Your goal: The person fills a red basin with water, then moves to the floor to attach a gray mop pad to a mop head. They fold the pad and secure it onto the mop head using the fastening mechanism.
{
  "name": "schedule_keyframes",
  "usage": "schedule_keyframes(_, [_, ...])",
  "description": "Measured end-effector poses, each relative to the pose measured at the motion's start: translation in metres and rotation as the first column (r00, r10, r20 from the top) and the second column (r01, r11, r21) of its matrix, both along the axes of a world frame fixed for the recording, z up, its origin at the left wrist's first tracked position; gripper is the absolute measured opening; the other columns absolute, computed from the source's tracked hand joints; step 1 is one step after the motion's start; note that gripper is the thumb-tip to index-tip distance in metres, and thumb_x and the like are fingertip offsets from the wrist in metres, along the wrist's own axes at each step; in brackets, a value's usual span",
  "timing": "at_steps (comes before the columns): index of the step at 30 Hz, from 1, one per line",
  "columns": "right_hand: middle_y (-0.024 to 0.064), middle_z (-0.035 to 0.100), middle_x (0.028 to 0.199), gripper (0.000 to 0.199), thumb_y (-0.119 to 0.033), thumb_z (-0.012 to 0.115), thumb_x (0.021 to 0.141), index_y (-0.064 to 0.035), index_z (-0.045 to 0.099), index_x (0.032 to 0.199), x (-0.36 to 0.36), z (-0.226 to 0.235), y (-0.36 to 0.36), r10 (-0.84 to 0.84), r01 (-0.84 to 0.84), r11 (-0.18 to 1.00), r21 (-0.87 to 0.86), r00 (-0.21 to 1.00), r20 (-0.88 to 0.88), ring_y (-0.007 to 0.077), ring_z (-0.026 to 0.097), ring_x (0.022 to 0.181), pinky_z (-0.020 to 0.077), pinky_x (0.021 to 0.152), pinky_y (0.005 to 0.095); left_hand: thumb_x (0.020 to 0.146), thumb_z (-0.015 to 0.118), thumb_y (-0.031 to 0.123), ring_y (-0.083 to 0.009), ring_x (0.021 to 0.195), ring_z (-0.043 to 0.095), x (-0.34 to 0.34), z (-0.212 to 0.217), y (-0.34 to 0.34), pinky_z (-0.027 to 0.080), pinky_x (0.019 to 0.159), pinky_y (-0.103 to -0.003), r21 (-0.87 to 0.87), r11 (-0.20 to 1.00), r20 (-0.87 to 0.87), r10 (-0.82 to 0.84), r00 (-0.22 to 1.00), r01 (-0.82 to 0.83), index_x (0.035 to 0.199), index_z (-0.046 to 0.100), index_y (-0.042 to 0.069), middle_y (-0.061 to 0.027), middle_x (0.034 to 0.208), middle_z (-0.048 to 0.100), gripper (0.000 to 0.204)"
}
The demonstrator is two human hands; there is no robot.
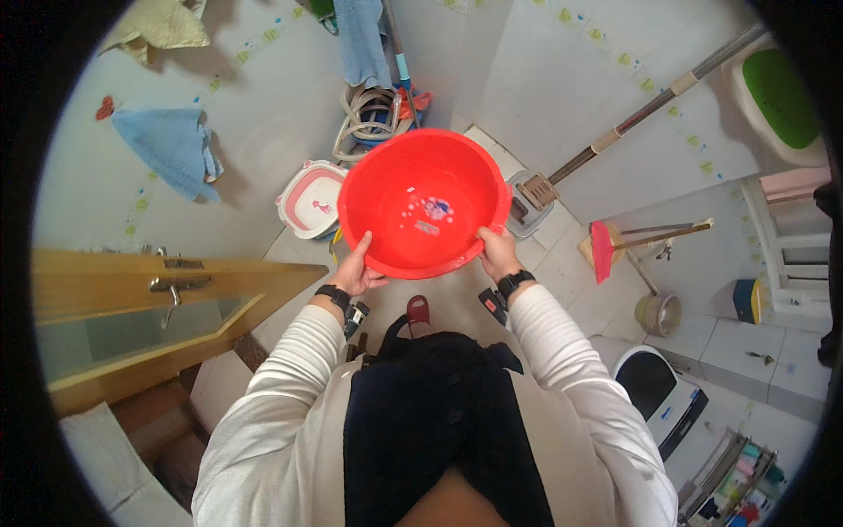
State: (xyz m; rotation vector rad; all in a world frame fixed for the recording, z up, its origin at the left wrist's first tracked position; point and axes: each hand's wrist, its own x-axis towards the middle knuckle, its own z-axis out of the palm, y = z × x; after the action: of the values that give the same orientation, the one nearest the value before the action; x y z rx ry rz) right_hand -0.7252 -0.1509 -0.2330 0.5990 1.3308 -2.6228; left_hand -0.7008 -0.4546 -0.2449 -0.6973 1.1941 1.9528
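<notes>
Between my hands I hold a large red plastic basin (395,202), its open top facing me and a small printed picture on its inner bottom. My left hand (357,271) grips the near left rim, thumb over the edge and fingers beneath. On the near right rim my right hand (499,252) is closed in the same way, its fingers mostly hidden by the basin. The basin is held in the air above the tiled floor, in front of my body. Black straps circle both wrists.
A pink-and-white basin (313,200) lies left of the red one. Behind stand coiled hoses (362,119) and a mop pole (399,48). Right are a mop bucket (531,211), a pink broom (601,250) and a washing machine (654,391). A wooden door (114,272) stands ajar at left.
</notes>
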Motion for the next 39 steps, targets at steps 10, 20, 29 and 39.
schedule_keyframes(10, [0.0022, 0.060, 0.098, 0.035, -0.044, 0.053, 0.092, -0.0099, 0.057, 0.100, -0.051, -0.051, 0.072, 0.125, -0.180, 0.970, 0.162, 0.945, 0.303, 0.0152, 0.057, 0.084, 0.0479, 0.074, 0.0332, 0.086, 0.046, 0.000, -0.0303, 0.101, 0.062, -0.052, -0.062, 0.004, 0.056, 0.085, -0.044, -0.049, 0.963, 0.082, 0.267, 0.960, -0.264, 0.124, 0.043, 0.000, -0.0153, 0.117, 0.057, 0.037])
schedule_keyframes(20, [0.0129, 0.055, 0.098, 0.058, -0.030, 0.067, 0.082, 0.0017, 0.046, 0.126, -0.053, -0.218, 0.220, -0.070, -0.333, 0.837, 0.433, 0.720, 0.690, 0.0266, 0.054, 0.085, 0.0499, 0.075, 0.0481, 0.084, 0.048, 0.003, -0.0268, 0.085, 0.066, -0.056, -0.122, 0.004, 0.060, 0.063, -0.039, -0.155, 0.898, -0.026, 0.413, 0.910, -0.412, 0.117, 0.047, 0.002, -0.0120, 0.102, 0.061, 0.032])
schedule_keyframes(29, [0.0206, 0.037, 0.132, 0.077, -0.031, 0.066, 0.083, -0.0074, 0.024, 0.144, -0.081, -0.311, 0.238, -0.018, -0.218, 0.957, 0.191, 0.612, 0.791, 0.0417, 0.041, 0.119, 0.0448, 0.088, 0.0582, 0.085, 0.048, 0.005, -0.0258, 0.089, 0.066, -0.049, -0.150, 0.049, 0.060, 0.069, -0.039, -0.106, 0.782, 0.034, 0.620, 0.784, -0.614, 0.121, 0.046, 0.005, -0.0103, 0.108, 0.061, 0.036])
schedule_keyframes(39, [0.0138, 0.052, 0.123, 0.047, -0.022, 0.060, 0.088, -0.0063, 0.044, 0.128, -0.087, -0.348, 0.218, -0.028, 0.013, 0.999, 0.029, 0.797, 0.603, 0.0377, 0.054, 0.108, 0.0525, 0.076, 0.0578, 0.085, 0.048, 0.003, -0.0315, 0.103, 0.062, -0.045, -0.190, 0.050, 0.056, 0.083, -0.047, -0.009, 0.735, 0.135, 0.673, 0.727, -0.678, 0.127, 0.042, 0.003, -0.0140, 0.120, 0.056, 0.043])
